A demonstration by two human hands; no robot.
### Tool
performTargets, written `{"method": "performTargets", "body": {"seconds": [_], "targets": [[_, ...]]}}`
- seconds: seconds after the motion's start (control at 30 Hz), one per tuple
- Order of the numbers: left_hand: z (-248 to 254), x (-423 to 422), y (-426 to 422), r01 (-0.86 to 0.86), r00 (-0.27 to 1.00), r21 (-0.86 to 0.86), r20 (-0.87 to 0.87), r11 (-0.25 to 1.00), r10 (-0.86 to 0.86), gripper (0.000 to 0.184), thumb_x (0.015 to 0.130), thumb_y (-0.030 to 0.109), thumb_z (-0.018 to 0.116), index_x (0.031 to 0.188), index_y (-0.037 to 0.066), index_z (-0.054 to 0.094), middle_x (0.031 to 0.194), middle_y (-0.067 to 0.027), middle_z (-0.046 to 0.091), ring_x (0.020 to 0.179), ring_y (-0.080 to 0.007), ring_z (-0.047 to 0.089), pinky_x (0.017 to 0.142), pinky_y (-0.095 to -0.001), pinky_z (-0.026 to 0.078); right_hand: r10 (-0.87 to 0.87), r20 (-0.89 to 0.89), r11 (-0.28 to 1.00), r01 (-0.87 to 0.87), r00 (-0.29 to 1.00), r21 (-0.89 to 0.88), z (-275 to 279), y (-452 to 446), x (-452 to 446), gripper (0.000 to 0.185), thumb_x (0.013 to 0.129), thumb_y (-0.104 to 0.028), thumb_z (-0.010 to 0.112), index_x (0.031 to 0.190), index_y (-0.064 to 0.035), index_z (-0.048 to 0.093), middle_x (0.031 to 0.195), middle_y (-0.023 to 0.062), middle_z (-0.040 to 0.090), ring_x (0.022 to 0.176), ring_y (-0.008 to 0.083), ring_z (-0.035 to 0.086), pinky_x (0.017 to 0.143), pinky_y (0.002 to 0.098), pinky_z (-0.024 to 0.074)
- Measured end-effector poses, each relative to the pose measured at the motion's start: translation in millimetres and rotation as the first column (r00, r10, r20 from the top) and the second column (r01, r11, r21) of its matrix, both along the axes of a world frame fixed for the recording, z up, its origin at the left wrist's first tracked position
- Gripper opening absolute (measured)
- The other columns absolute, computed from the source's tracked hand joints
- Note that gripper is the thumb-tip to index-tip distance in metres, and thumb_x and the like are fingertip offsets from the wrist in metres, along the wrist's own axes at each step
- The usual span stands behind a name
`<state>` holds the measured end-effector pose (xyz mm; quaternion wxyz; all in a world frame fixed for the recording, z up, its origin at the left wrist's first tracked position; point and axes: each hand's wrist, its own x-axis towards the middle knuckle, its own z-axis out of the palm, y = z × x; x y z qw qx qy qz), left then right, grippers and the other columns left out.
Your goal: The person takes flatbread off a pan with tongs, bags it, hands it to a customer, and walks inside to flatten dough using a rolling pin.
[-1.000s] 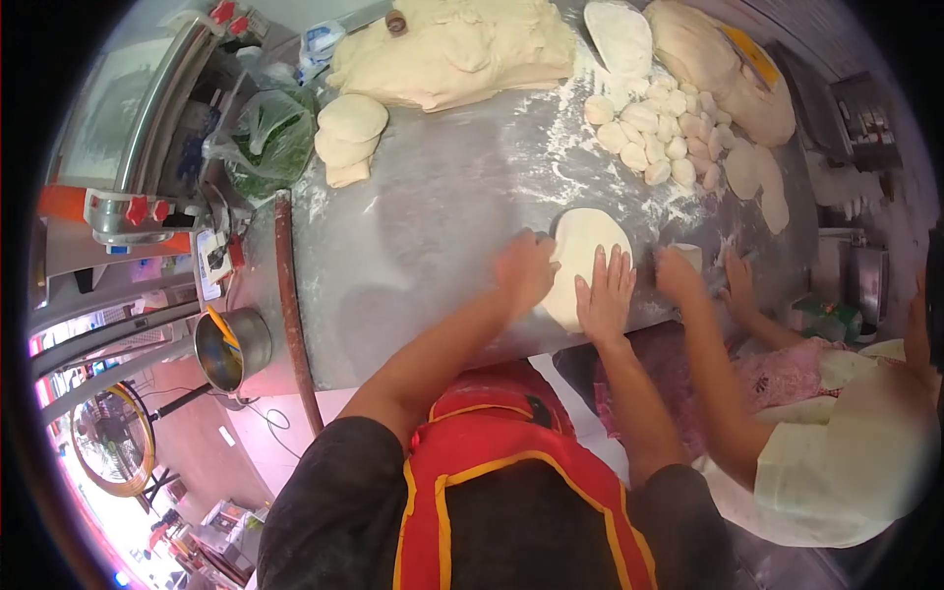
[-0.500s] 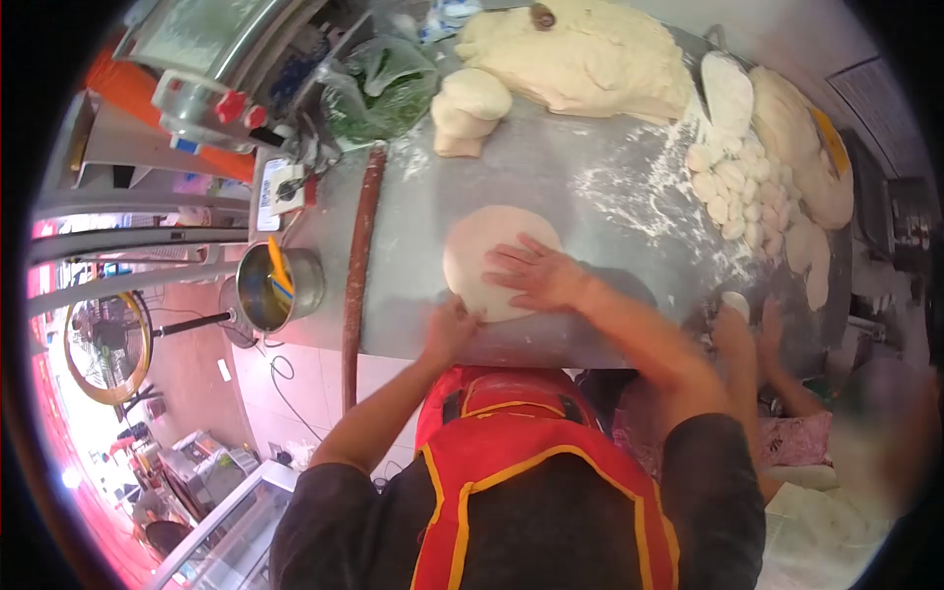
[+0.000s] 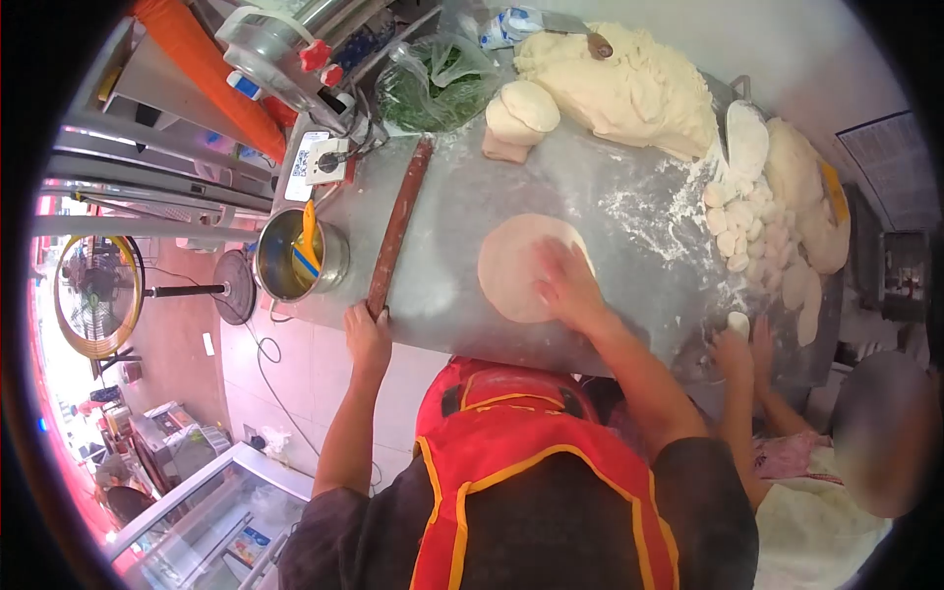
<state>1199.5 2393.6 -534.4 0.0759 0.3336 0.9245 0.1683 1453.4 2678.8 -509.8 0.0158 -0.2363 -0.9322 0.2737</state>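
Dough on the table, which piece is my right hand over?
The flat, round sheet, under your right hand; the big mound and the cluster of small pieces lie farther off.

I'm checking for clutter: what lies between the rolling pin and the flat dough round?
Bare tabletop lies between the rolling pin and the dough round, as the head view shows.

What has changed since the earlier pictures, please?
The dough round moved left, toward the rolling pin. The left hand let go of the dough and took hold of the pin. The right hand stays on the dough; the pot and dough heap stayed put.
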Motion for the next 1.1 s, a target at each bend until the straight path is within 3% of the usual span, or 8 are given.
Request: {"method": "performTargets", "body": {"seconds": [0.1, 0.3, 0.37, 0.47, 0.57, 0.67, 1.0, 1.1], "targets": [[25, 30, -17, 0.084, 0.991, 0.040, 0.105, 0.996, -0.088, 0.038, 0.083, 0.010, 0.067, 0.115, -0.001, 0.051, 0.105, -0.0226, 0.055, 0.100, -0.0412, 0.051, 0.086, -0.0482, 0.042, -0.195, -0.290, 0.977, 0.213, 0.937, 0.032, 19, -8, 27, 0.065, 0.087, -0.019, 0.063, 0.145, -0.0071, 0.035, 0.151, 0.0184, 0.031, 0.138, 0.0413, 0.031, 0.114, 0.0555, 0.0213], [51, 72, 53, 0.606, 0.778, -0.059, 0.249, 0.793, -0.577, 0.034, 0.082, 0.019, 0.065, 0.110, 0.005, 0.054, 0.103, -0.0166, 0.057, 0.100, -0.0362, 0.055, 0.086, -0.0466, 0.045, -0.095, -0.140, 0.927, 0.138, 0.986, 0.348, 30, -19, 43, 0.061, 0.079, -0.013, 0.070, 0.135, -0.0088, 0.046, 0.135, 0.0151, 0.048, 0.130, 0.0366, 0.041, 0.111, 0.0556, 0.0250], [36, 78, 96, 0.723, 0.677, 0.099, 0.096, 0.684, -0.730, 0.035, 0.077, 0.022, 0.068, 0.106, 0.006, 0.057, 0.099, -0.0163, 0.058, 0.098, -0.0350, 0.056, 0.085, -0.0463, 0.046, -0.197, -0.113, 0.935, 0.222, 0.974, 0.276, 7, -6, 79, 0.050, 0.080, -0.013, 0.068, 0.127, -0.0110, 0.051, 0.127, 0.0114, 0.052, 0.125, 0.0319, 0.046, 0.110, 0.0554, 0.0261], [48, 66, 127, 0.710, 0.686, 0.136, 0.084, 0.691, -0.722, 0.033, 0.076, 0.025, 0.069, 0.099, 0.005, 0.058, 0.095, -0.0152, 0.059, 0.095, -0.0342, 0.057, 0.085, -0.0461, 0.045, -0.313, -0.066, 0.896, 0.318, 0.947, 0.310, -4, -15, 117, 0.048, 0.080, -0.014, 0.068, 0.125, -0.0123, 0.054, 0.124, 0.0080, 0.054, 0.122, 0.0276, 0.048, 0.109, 0.0558, 0.0274], [17, 52, 107, 0.532, 0.834, 0.143, -0.258, 0.834, -0.488, 0.052, 0.081, 0.030, 0.068, 0.122, 0.001, 0.056, 0.124, -0.0154, 0.059, 0.121, -0.0331, 0.052, 0.105, -0.0521, 0.035, -0.461, -0.021, 0.815, 0.432, 0.887, 0.387, -3, -37, 116, 0.056, 0.083, -0.016, 0.065, 0.136, -0.0089, 0.047, 0.134, 0.0111, 0.050, 0.128, 0.0306, 0.044, 0.110, 0.0584, 0.0227], [13, 48, 126, 0.386, 0.914, 0.024, -0.145, 0.922, -0.379, 0.065, 0.084, 0.032, 0.065, 0.139, 0.003, 0.044, 0.142, -0.0167, 0.046, 0.136, -0.0316, 0.038, 0.112, -0.0541, 0.024, -0.597, -0.019, 0.748, 0.565, 0.802, 0.349, -17, -27, 99, 0.057, 0.093, -0.027, 0.051, 0.144, -0.0045, 0.037, 0.147, 0.0151, 0.040, 0.137, 0.0346, 0.034, 0.113, 0.0606, 0.0137], [2, -40, 333, 0.520, 0.772, 0.156, -0.506, 0.840, -0.384, 0.065, 0.096, 0.042, 0.046, 0.145, 0.002, 0.033, 0.149, -0.0169, 0.037, 0.141, -0.0322, 0.029, 0.115, -0.0505, 0.019, -0.532, -0.185, 0.659, 0.542, 0.826, 0.521, -17, 166, 19, 0.055, 0.098, -0.028, 0.042, 0.147, -0.0060, 0.033, 0.152, 0.0154, 0.033, 0.143, 0.0327, 0.026, 0.114, 0.0585, 0.0129], [1, -17, 246, 0.546, 0.823, 0.060, -0.227, 0.836, -0.521, 0.064, 0.092, 0.036, 0.054, 0.143, 0.001, 0.036, 0.146, -0.0181, 0.040, 0.140, -0.0343, 0.031, 0.115, -0.0516, 0.019, -0.507, -0.100, 0.766, 0.501, 0.856, 0.403, -25, 95, 45, 0.058, 0.095, -0.028, 0.047, 0.147, -0.0049, 0.032, 0.151, 0.0179, 0.034, 0.142, 0.0339, 0.027, 0.115, 0.0580, 0.0120]]}}
